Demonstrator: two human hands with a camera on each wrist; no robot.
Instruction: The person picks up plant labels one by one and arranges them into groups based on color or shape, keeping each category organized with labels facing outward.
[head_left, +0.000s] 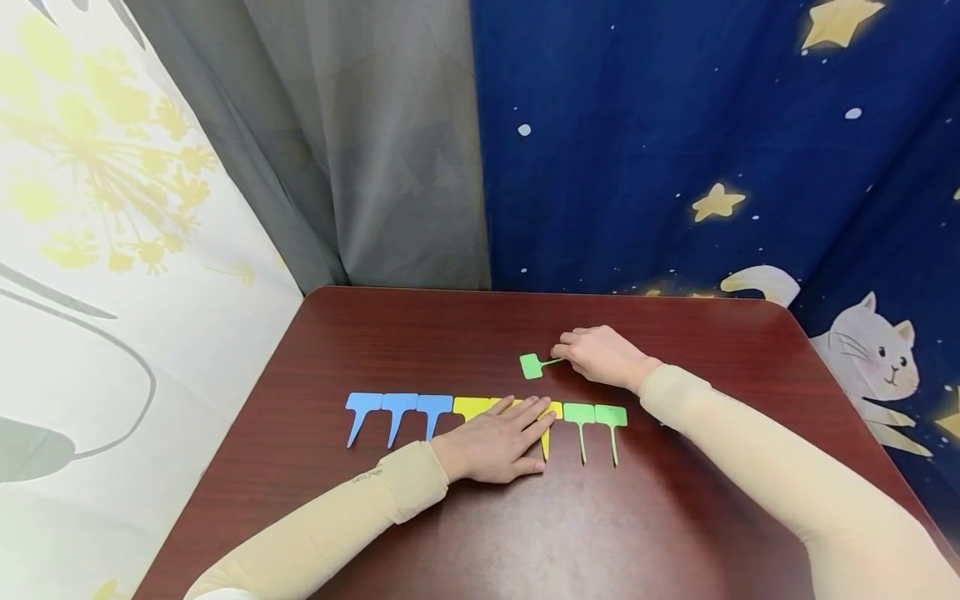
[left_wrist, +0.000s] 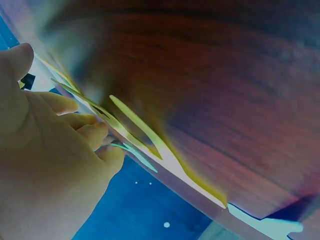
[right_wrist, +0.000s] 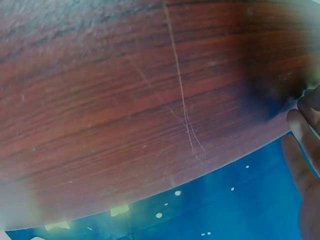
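Flat T-shaped plant labels lie side by side in a row across the table. Three blue plant labels (head_left: 400,403) are on the left, yellow plant labels (head_left: 470,407) in the middle, and two green plant labels (head_left: 611,415) on the right. My left hand (head_left: 495,444) rests with fingers outstretched over the yellow ones and partly hides them. Behind the row, my right hand (head_left: 602,357) pinches the stem of another green plant label (head_left: 531,366), whose head points left. In the right wrist view only some fingers (right_wrist: 302,132) show at the right edge.
The dark red-brown table (head_left: 405,333) has rounded far corners. Behind it hang a grey curtain (head_left: 412,167) and a blue curtain (head_left: 637,150) with stars and a cat. A white patterned cloth (head_left: 210,333) borders the left side.
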